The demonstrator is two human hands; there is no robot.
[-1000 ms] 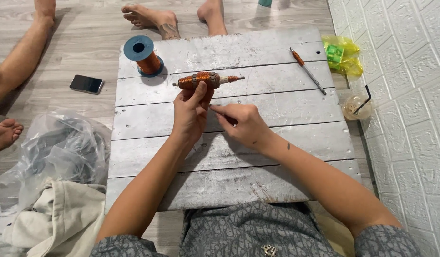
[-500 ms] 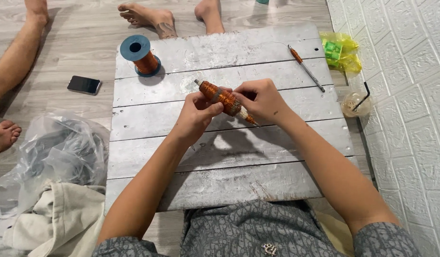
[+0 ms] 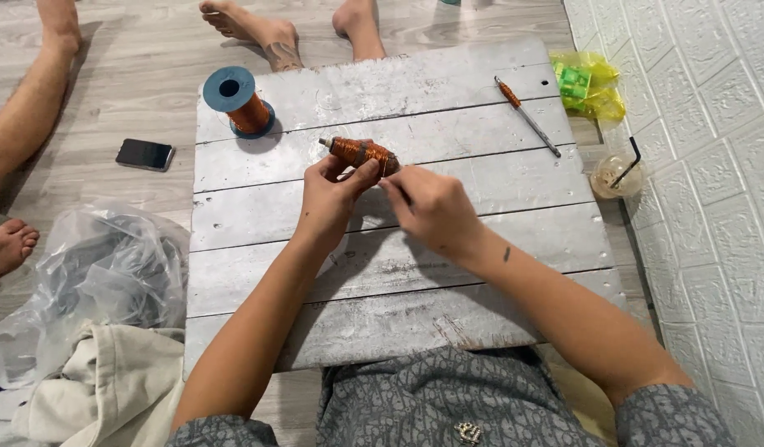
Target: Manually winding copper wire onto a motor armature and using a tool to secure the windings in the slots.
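Grey plank board on wood floor; left hand and right hand both pinching copper coil.

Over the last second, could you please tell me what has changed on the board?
The copper-wound coil was lifted off the grey plank board into the left hand, turning its tip leftward; the right hand joined it. Blue spool, pen and phone stayed.

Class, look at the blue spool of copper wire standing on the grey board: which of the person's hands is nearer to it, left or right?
Left. The left hand holds the copper-wound coil just right of and below the blue spool; the right hand is farther right, at the coil's other end.
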